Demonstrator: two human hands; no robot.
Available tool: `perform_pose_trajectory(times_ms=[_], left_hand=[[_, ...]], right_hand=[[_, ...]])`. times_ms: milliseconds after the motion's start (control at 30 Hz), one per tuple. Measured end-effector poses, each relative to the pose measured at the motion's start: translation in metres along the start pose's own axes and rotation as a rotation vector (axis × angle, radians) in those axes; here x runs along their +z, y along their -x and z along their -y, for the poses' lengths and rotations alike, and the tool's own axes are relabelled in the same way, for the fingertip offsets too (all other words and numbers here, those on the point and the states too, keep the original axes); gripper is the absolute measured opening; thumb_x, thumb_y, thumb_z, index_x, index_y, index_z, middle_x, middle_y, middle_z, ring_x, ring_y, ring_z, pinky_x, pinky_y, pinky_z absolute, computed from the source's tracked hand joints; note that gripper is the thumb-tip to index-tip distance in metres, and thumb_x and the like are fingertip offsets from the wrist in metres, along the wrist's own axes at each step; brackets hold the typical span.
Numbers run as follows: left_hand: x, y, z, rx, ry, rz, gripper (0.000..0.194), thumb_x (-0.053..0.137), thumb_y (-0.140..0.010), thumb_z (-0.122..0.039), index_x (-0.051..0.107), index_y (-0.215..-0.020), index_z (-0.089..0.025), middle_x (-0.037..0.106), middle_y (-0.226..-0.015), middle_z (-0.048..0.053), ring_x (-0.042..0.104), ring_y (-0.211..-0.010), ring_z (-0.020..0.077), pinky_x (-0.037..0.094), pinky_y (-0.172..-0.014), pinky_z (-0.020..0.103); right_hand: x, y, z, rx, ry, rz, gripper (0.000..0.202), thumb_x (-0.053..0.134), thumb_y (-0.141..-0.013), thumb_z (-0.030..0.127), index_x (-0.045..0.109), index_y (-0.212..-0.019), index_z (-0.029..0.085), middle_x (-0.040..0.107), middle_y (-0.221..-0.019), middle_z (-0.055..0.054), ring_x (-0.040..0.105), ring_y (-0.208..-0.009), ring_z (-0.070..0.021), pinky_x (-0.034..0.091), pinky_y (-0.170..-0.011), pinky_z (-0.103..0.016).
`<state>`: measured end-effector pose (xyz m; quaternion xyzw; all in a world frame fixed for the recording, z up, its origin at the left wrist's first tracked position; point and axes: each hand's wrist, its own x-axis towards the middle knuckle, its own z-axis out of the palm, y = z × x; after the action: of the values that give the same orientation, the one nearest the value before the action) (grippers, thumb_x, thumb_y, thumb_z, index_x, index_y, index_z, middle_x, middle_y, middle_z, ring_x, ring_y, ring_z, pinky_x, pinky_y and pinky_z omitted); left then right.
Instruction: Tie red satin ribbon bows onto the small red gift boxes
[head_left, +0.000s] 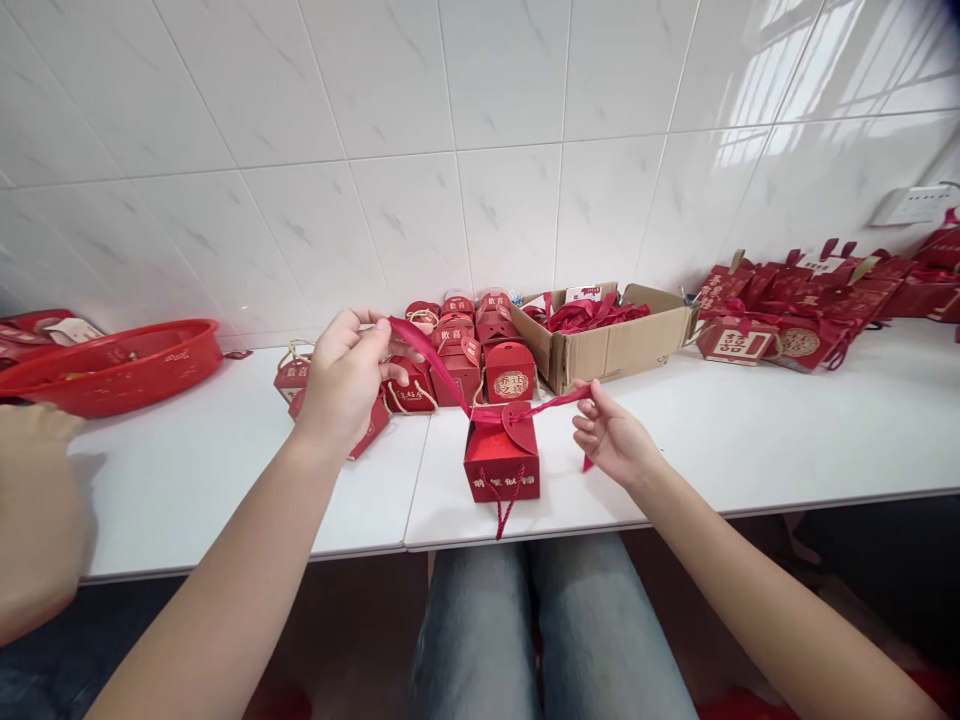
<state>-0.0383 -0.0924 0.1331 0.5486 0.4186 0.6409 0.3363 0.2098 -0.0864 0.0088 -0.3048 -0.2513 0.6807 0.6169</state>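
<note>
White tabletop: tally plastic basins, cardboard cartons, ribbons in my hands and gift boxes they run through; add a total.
Wide red plastic basin: 1
Open brown cardboard carton: 1
Red fabric ribbon, left hand to right hand: 1
Small red paper gift box: 1
Total: 4

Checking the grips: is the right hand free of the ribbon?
No, the right hand pinches the crimson ribbon out beside the red gift box.

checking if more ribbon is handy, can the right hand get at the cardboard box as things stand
Probably yes: the cardboard box is open-topped and stands just beyond the right hand, with white tabletop between them. That hand would likely need to release its end of the red ribbon first.
</note>
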Motion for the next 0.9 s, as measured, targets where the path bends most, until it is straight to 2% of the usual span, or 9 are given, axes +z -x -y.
perform_pose_trajectory(times_ms=[167, 300, 433, 567, 700, 767, 900], left_hand=[[0.014, -0.005, -0.005, -0.002, -0.002, 0.061, 0.005, 0.054, -0.082, -0.018, 0.050, -0.079, -0.018, 0.065, -0.071, 0.003, 0.065, -0.062, 0.0145, 0.044, -0.044, 0.018], [0.030, -0.014, -0.006, -0.054, 0.058, 0.154, 0.007, 0.054, -0.083, -0.017, 0.049, -0.077, -0.017, 0.065, -0.072, 0.004, 0.065, -0.061, 0.0147, 0.044, -0.045, 0.019], [0.042, -0.021, -0.003, -0.123, 0.146, 0.321, 0.007, 0.050, -0.084, -0.014, 0.048, -0.077, -0.016, 0.067, -0.074, 0.005, 0.067, -0.063, 0.0151, 0.048, -0.051, 0.022], [0.047, -0.023, 0.002, -0.152, 0.179, 0.384, 0.005, 0.049, -0.085, -0.015, 0.048, -0.080, -0.015, 0.068, -0.077, 0.006, 0.067, -0.064, 0.0142, 0.051, -0.061, 0.025], [0.041, -0.023, 0.003, -0.127, 0.187, 0.358, 0.006, 0.049, -0.086, -0.016, 0.049, -0.080, -0.015, 0.068, -0.077, 0.006, 0.067, -0.067, 0.0149, 0.051, -0.064, 0.027], [0.035, -0.025, 0.001, -0.098, 0.188, 0.302, 0.007, 0.048, -0.085, -0.015, 0.049, -0.079, -0.015, 0.067, -0.075, 0.006, 0.067, -0.065, 0.0153, 0.052, -0.064, 0.029], [0.020, -0.030, -0.003, -0.065, 0.170, 0.164, 0.012, 0.044, -0.086, -0.010, 0.049, -0.077, -0.015, 0.066, -0.070, 0.005, 0.064, -0.060, 0.0138, 0.050, -0.060, 0.027]], right_hand=[[0.020, 0.001, 0.025, -0.311, 0.446, 0.080, 0.037, 0.066, -0.076, 0.051, 0.066, -0.089, 0.016, 0.049, -0.063, 0.001, 0.041, -0.052, -0.0076, 0.033, -0.047, -0.022], [0.042, 0.000, 0.034, -0.378, 0.716, 0.206, 0.042, 0.061, -0.077, 0.056, 0.064, -0.078, 0.014, 0.050, -0.060, 0.000, 0.042, -0.055, -0.0089, 0.032, -0.051, -0.024], [0.062, -0.006, 0.025, -0.400, 0.937, 0.285, 0.044, 0.057, -0.077, 0.058, 0.052, -0.069, 0.016, 0.047, -0.062, 0.002, 0.041, -0.057, -0.0089, 0.032, -0.053, -0.024], [0.074, -0.016, 0.005, -0.459, 1.188, 0.325, 0.046, 0.068, -0.067, 0.056, 0.042, -0.066, 0.019, 0.042, -0.061, 0.005, 0.037, -0.056, -0.0089, 0.027, -0.051, -0.023], [0.072, -0.022, -0.006, -0.511, 1.394, 0.352, 0.036, 0.068, -0.068, 0.046, 0.043, -0.067, 0.019, 0.048, -0.065, 0.004, 0.042, -0.059, -0.0108, 0.029, -0.055, -0.024], [0.067, -0.023, -0.008, -0.506, 1.479, 0.355, 0.033, 0.067, -0.068, 0.043, 0.043, -0.068, 0.019, 0.051, -0.067, 0.003, 0.044, -0.062, -0.0122, 0.029, -0.056, -0.024], [0.052, -0.021, -0.009, -0.448, 1.562, 0.333, 0.035, 0.067, -0.067, 0.047, 0.044, -0.070, 0.019, 0.052, -0.068, 0.002, 0.045, -0.062, -0.0132, 0.029, -0.056, -0.025]])
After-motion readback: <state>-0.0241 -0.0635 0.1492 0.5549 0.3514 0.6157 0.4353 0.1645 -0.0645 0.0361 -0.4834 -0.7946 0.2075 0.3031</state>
